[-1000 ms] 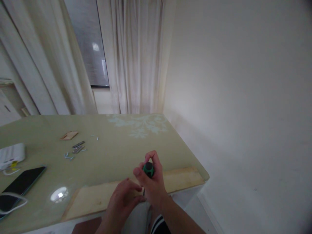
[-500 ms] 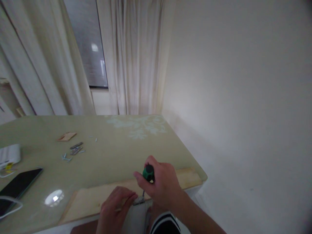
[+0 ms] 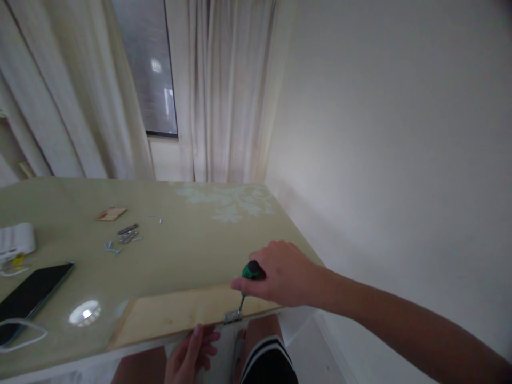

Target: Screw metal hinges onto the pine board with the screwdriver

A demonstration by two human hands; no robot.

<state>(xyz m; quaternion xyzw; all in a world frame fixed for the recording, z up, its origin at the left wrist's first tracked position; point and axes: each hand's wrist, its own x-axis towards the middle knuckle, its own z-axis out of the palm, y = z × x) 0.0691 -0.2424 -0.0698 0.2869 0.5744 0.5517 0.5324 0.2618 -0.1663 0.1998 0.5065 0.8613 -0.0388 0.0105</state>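
Observation:
My right hand (image 3: pixel 276 274) is closed round the green and black handle of a screwdriver (image 3: pixel 252 271). Its thin shaft runs down to a small metal hinge (image 3: pixel 232 317) at the front edge of a pale wooden board (image 3: pixel 188 309). The board lies flat along the table's near edge, partly covered by my right hand. Just left of the hinge, my left hand (image 3: pixel 190 354) is at the board's front edge, fingers loosely bent and apart, thumb against or very near the edge. Nothing shows between its fingers.
On the green table (image 3: pixel 192 256) lie loose screws (image 3: pixel 112 248), several metal hinges (image 3: pixel 128 233) and a small wooden piece (image 3: pixel 111 214). A phone (image 3: pixel 34 296) with a white cable and a white device (image 3: pixel 16 240) are at the left. A wall (image 3: pixel 392 186) stands at the right.
My left hand has come away from the hinge, down and below the board's front edge. My right hand still grips the screwdriver, which now leans more to the right. The view has shifted slightly.

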